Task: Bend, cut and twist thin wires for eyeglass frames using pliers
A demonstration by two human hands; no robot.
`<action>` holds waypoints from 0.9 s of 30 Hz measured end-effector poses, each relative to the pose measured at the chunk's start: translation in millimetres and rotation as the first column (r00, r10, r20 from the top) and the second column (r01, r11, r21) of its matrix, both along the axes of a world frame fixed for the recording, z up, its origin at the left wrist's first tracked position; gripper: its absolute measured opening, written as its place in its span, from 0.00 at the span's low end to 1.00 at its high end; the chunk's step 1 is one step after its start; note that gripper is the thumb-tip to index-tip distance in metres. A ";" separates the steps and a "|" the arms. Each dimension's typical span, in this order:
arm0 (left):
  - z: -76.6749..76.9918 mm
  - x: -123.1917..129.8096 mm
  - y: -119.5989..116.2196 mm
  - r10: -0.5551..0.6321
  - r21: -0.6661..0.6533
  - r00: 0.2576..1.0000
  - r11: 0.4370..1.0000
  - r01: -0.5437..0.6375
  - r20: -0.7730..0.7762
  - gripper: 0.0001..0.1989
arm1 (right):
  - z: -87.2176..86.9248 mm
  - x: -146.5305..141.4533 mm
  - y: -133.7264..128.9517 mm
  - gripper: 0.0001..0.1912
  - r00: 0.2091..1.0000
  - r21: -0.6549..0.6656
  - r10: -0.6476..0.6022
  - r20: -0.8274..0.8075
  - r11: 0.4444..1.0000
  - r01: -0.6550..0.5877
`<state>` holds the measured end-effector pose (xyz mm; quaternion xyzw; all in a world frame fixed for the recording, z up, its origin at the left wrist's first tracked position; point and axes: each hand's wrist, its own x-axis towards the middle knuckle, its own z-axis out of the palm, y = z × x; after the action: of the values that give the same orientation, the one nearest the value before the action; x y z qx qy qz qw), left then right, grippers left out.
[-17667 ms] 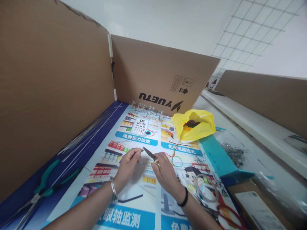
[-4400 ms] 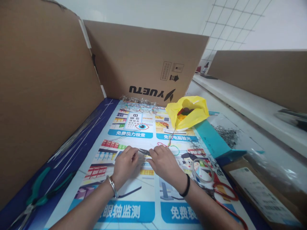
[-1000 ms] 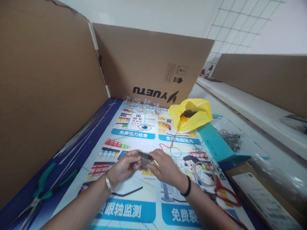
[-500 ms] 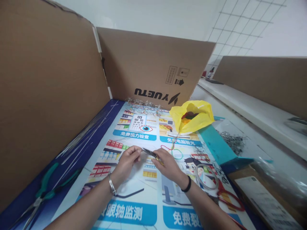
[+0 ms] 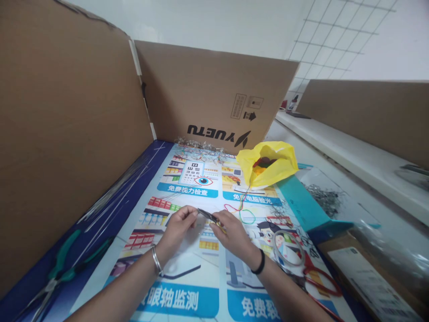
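Observation:
In my right hand is a pair of small pliers with dark pointed jaws and yellow on the handle. Its jaws point left and reach the fingertips of my left hand. My left thumb and forefinger are pinched together at the tip of the tool; whatever lies between them is too fine to make out. Both hands are above the printed poster sheet that covers the table. Beyond my right hand lies a loop of red and green cord, running toward a yellow bag.
Green-handled pliers and thin straight wires lie at left. Red-handled scissors and a roll of tape are at right. A turquoise box stands beside a wire pile. Cardboard panels wall the back and left.
Both hands stay nearly in place, with the pliers still in the right. The jaws have shifted slightly left, against the left fingertips.

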<state>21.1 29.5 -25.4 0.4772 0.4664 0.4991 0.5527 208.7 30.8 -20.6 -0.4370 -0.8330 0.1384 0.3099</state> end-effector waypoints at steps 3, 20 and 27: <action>-0.1 0.0 0.1 0.024 0.018 0.997 1.000 -0.023 -0.074 0.10 | -1.0 -1.3 -0.6 0.09 1.000 0.005 0.002 0.019 1.000 -0.002; -3.6 -3.4 -1.7 0.436 0.563 0.682 0.826 -0.042 -0.588 0.06 | 34.2 -4.5 -12.4 0.13 0.840 0.342 -0.243 0.486 0.937 0.074; -4.5 -0.5 -4.0 0.418 0.578 0.638 0.814 0.052 -0.646 0.06 | 28.8 -12.7 -12.4 0.12 0.824 0.377 -0.233 0.517 0.926 0.025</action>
<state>20.6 25.5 -29.9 0.7235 0.5365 0.4243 0.0934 196.0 18.4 8.2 -0.4515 -0.8654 -0.1677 0.1382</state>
